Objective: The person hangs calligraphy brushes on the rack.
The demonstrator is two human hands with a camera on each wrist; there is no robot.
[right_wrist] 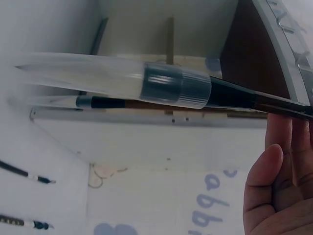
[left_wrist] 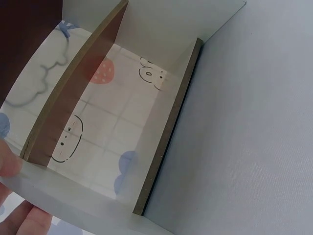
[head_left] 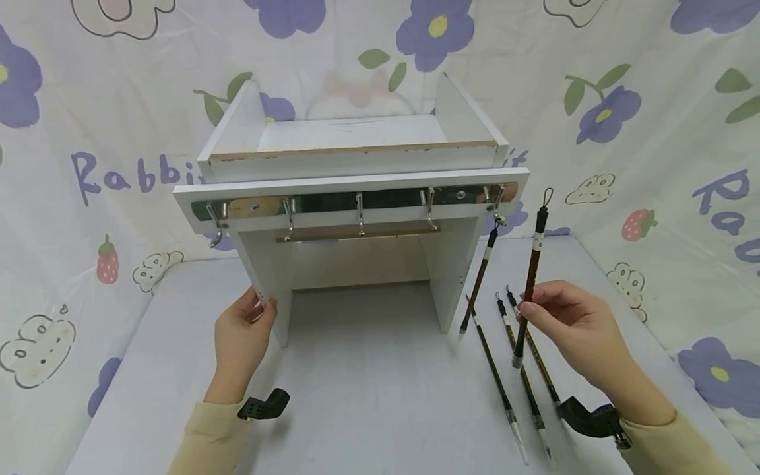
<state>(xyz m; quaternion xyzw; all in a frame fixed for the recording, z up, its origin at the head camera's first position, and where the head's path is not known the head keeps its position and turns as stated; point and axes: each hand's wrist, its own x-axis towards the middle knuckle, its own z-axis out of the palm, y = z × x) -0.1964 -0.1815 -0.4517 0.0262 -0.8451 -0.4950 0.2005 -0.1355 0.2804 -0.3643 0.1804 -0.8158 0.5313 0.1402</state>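
My left hand [head_left: 243,333] grips the front edge of the left side panel [head_left: 258,264] of a small white shelf unit [head_left: 356,165]. In the left wrist view, the thumb and fingers [left_wrist: 34,221] lie on either side of that panel's edge. On the right, my right hand [head_left: 572,323] pinches a brown calligraphy brush [head_left: 532,264] by its handle. That brush is nearly upright, cord loop at the top and clear-capped tip [right_wrist: 98,76] downward. A second calligraphy brush [head_left: 478,284] hangs by its loop from the rightmost hook [head_left: 497,206] of the unit.
A metal rail [head_left: 323,202] with several hooks runs along the unit's front. Three more capped brushes [head_left: 495,373] lie on the white table [head_left: 380,396] at the right, partly under the right hand. Behind stands a patterned cloth [head_left: 505,39].
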